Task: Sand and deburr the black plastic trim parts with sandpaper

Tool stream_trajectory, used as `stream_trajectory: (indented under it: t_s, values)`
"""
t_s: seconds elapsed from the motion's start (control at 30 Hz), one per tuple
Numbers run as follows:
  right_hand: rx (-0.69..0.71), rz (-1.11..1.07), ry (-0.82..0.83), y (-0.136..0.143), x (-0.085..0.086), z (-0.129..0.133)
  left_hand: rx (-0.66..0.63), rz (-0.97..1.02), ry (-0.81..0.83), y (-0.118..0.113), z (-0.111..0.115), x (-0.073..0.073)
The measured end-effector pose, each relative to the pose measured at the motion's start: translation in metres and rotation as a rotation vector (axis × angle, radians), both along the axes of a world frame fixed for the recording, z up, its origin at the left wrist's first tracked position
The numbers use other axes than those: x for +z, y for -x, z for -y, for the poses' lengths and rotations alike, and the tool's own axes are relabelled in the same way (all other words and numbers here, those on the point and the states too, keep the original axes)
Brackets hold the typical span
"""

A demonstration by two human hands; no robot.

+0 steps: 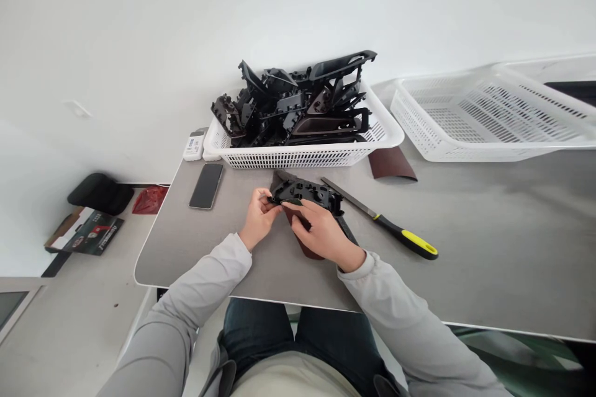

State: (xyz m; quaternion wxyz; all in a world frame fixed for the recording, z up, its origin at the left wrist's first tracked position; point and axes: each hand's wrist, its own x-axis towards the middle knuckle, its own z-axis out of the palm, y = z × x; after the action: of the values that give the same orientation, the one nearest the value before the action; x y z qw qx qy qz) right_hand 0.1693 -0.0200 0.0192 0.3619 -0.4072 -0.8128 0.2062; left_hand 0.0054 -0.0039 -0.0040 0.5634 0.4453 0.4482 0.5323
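Observation:
A black moulded plastic trim part [310, 191] with clips and ribs lies on the grey table in front of me. My left hand [259, 218] pinches its left end between thumb and fingers. Across the part's near side reaches my right hand [321, 232], closed, its fingertips meeting the same left end. A small dark strip shows along the right index finger; what it is cannot be made out. Partly covered by the right hand, a reddish-brown sheet [308, 249] sticks out below the part. To the right lies a flat file [400, 234] with a black and yellow handle.
Behind the part, a white basket [288, 157] is heaped with similar black trim parts [291, 102]. Another brown sheet [393, 165] lies by its right corner. More white baskets [470, 118] stand at right. A phone [206, 186] and a small white device [194, 145] are at left.

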Motion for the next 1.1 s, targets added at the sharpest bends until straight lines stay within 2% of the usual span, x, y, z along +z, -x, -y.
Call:
stream_trajectory:
  t_s: [0.3,0.47,0.73,0.87,1.1]
  values:
    - [-0.139,-0.125,0.132,-0.001,0.007,-0.001,0.046,0.153,0.061,0.001,-0.001,-0.003]
    - [-0.158,-0.211,0.21,0.0,0.003,-0.003,0.099,0.137,0.09,0.001,-0.006,-0.009]
    - [-0.174,-0.24,0.198,0.0,-0.002,-0.007,0.019,0.166,0.109,0.001,-0.006,-0.011]
    - [-0.178,-0.277,0.22,0.0,-0.001,-0.007,0.036,0.129,0.073,0.0,-0.006,-0.012]
    - [-0.282,-0.368,0.399,-0.008,0.001,-0.01,0.119,0.196,0.039,0.007,-0.01,-0.008]
